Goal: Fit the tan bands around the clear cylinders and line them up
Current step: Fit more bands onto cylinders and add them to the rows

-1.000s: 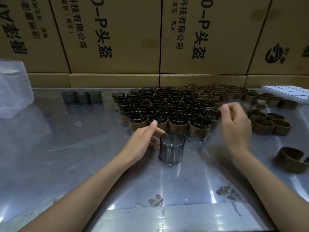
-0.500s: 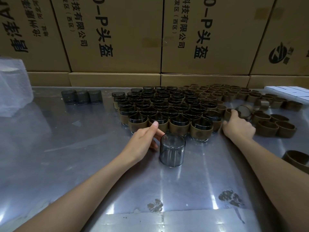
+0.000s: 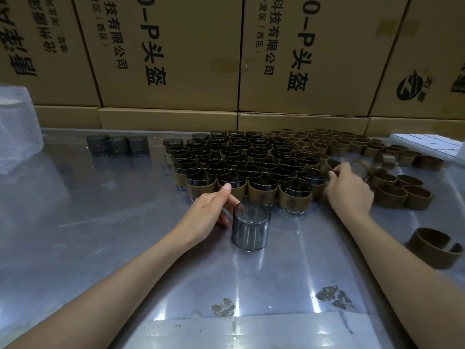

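One bare smoky clear cylinder stands upside down on the table in front of me. My left hand rests against its left side, fingers curled around it, index finger raised. Behind it stand several rows of banded cylinders, each wrapped in a tan band. My right hand is at the right end of the front row, its fingertips pinched on a loose tan band. More loose tan bands lie to the right.
Three bare cylinders stand at the back left. A split tan band lies alone at the right edge. A clear plastic bag sits far left. Cardboard boxes wall off the back. White sheets lie at the back right.
My right hand dropped from above the front row, reached right to the loose bands and closed its fingertips on one. My left hand stayed against the bare cylinder.
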{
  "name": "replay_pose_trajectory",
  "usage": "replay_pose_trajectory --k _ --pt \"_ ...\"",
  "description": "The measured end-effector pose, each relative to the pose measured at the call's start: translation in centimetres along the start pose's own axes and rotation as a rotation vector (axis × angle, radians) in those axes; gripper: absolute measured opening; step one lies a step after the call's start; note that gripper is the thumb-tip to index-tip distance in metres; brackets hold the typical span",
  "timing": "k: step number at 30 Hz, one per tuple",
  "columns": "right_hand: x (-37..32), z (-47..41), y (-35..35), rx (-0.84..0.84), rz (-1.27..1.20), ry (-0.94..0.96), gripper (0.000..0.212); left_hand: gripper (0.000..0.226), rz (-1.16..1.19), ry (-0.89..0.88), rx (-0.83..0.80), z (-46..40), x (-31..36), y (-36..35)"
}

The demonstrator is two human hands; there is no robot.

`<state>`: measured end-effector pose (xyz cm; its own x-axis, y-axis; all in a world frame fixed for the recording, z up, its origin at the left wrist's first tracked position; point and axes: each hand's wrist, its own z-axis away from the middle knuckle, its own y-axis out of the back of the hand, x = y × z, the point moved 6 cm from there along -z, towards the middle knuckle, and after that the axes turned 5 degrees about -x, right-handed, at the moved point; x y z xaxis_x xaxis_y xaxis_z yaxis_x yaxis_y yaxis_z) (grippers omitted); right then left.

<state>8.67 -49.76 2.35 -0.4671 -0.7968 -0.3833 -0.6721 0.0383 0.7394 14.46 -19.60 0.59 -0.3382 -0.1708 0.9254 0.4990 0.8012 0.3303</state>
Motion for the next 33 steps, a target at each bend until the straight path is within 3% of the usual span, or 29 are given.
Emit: replay_pose_trajectory --k 4,12,14,15,17,20,23,27,30,33 --pt "-0.4 1.8 2.2 0.085 -0.269 -0.035 0.027 0.054 -0.02 0.001 0.009 0.0 0.0 0.1" --pt "-7.4 6.4 7.0 0.033 -0.715 0.296 0.021 0.052 -0.144 -0.077 0.163 0.6 0.7 1.3" --pt "-9.1 8.4 7.0 -0.12 -0.983 0.346 0.015 0.05 -0.194 -0.142 0.224 0.9 1.5 1.8" --pt "-9.8 9.2 6.8 -0.21 -1.066 0.362 0.022 0.048 -0.215 -0.193 0.26 1.2 2.0 2.0" --pt "-10.8 10.3 6.1 -0.386 -1.103 0.396 0.035 0.041 -0.243 -0.297 0.335 1.9 3.1 2.3" --pt "-11.3 10.4 5.5 -0.595 -1.234 0.318 0.033 0.032 -0.222 -0.414 0.366 2.7 4.4 2.5" --pt "-11.3 10.3 5.2 -0.832 -1.468 0.172 0.034 0.028 -0.16 -0.439 0.255 2.9 4.8 2.0" --pt "-11.7 11.0 5.2 -1.112 -1.609 0.109 0.03 0.044 -0.088 -0.431 0.107 2.8 4.6 0.4" --pt "-12.1 11.9 4.8 -1.28 -1.563 0.129 0.045 0.047 -0.114 -0.458 0.048 3.0 4.5 -0.4" --pt "-12.4 12.5 4.7 -1.31 -1.494 0.17 0.048 0.047 -0.178 -0.512 0.007 3.2 4.8 -0.9"
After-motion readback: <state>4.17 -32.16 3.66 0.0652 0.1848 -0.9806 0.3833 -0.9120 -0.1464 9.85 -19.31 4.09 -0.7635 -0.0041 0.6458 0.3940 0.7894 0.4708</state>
